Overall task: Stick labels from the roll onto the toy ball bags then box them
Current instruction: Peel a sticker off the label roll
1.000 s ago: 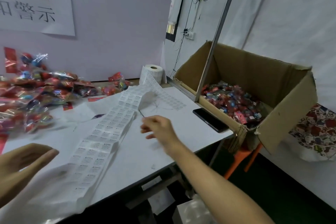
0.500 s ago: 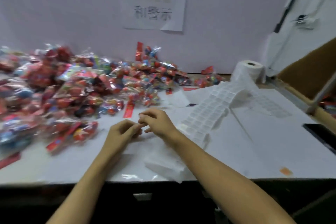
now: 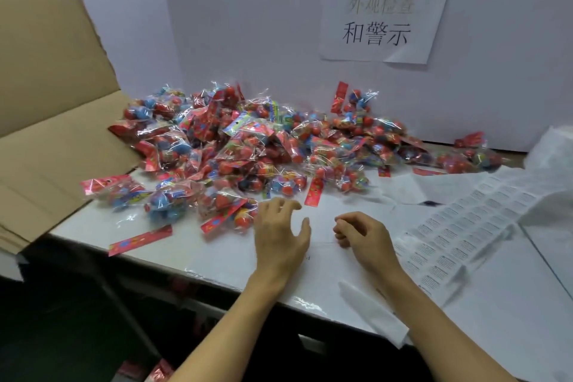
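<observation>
**Hands low and centre, beside the heap of toy ball bags**

A wide heap of clear plastic bags of red and blue toy balls (image 3: 266,146) fills the middle of the frame, spreading across the white table (image 3: 511,304) from the centre left to the right edge of the pile near the wall. Loose red card header strips (image 3: 139,239) lie at its front edge. The white strip of small printed labels (image 3: 462,226) runs from the right edge down toward the lower centre, lying flat on the table.

The left hand (image 3: 280,232) hovers just below the heap, its fingers spread and lightly bent, gripping nothing; its fingertips are next to the nearest bag (image 3: 229,214). The right hand (image 3: 361,234) sits just beside it, between it and the label strip, fingers curled inward with the tips drawn together; whether they pinch a label cannot be told.

A folded brown cardboard sheet (image 3: 52,102) leans in the upper left. A white paper notice with black characters (image 3: 384,15) hangs on the pale wall (image 3: 248,25) in the upper right.
</observation>
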Demonstrator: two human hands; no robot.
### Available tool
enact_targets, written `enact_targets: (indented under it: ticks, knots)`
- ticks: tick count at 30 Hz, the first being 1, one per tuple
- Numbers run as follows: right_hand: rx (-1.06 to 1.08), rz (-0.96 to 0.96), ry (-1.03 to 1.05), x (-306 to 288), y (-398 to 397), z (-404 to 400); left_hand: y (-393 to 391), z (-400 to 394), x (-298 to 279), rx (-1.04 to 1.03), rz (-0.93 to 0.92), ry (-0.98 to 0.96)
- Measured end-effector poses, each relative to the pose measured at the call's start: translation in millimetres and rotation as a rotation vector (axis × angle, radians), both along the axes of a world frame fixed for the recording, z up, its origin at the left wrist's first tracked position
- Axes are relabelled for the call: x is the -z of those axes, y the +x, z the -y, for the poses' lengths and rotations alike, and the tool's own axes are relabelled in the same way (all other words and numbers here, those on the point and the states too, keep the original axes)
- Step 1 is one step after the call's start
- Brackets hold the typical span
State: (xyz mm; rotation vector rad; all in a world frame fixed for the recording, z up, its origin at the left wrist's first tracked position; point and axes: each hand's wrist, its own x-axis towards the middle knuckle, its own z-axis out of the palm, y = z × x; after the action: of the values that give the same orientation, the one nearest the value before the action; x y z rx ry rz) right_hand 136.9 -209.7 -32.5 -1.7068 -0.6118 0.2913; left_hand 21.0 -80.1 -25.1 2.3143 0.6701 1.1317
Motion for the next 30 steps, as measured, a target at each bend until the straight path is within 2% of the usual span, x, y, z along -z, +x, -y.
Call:
enact_targets:
  ticks: [3, 8, 10, 13, 17, 19, 21, 23, 26, 28, 30]
  knots:
    - [0.004, -0.038, 0.029, -1, -1, 1, -15, -21, -1, -0.211, -0.110, 0.121]
    - [-0.007, -0.052, 0.023, -2, -2, 0, -37, -58, 2, -0.290, -0.347, 0.030]
    - [0.000, -0.091, 0.041, -2, -1, -1, -40, -63, 2, -0.241, -0.358, 0.046]
    - [0.012, -0.189, 0.078, -4, 4, -4, -41, -62, -1, -0.171, -0.277, 0.070]
    - [-0.008, -0.301, 0.050, -9, 12, -8, -36, -47, 1, -0.062, -0.069, 0.097]
    - [-0.047, -0.341, 0.028, -12, 15, -10, -31, -35, 2, 0.026, 0.060, 0.052]
    - [-0.093, -0.391, 0.041, -16, 15, -11, -24, -23, 3, 0.132, 0.128, 0.094]
    - [-0.131, -0.417, 0.053, -19, 15, -10, -16, -13, 3, 0.261, 0.125, 0.205]
    - [-0.201, -0.390, 0.066, -20, 14, -7, -6, -3, 5, 0.489, 0.074, 0.214]
    - [-0.227, -0.362, 0.095, -19, 14, -4, -2, 0, 8, 0.570, 0.026, 0.169]
    - [-0.234, -0.400, 0.162, -19, 15, -1, -1, -2, 8, 0.573, -0.020, 0.031]
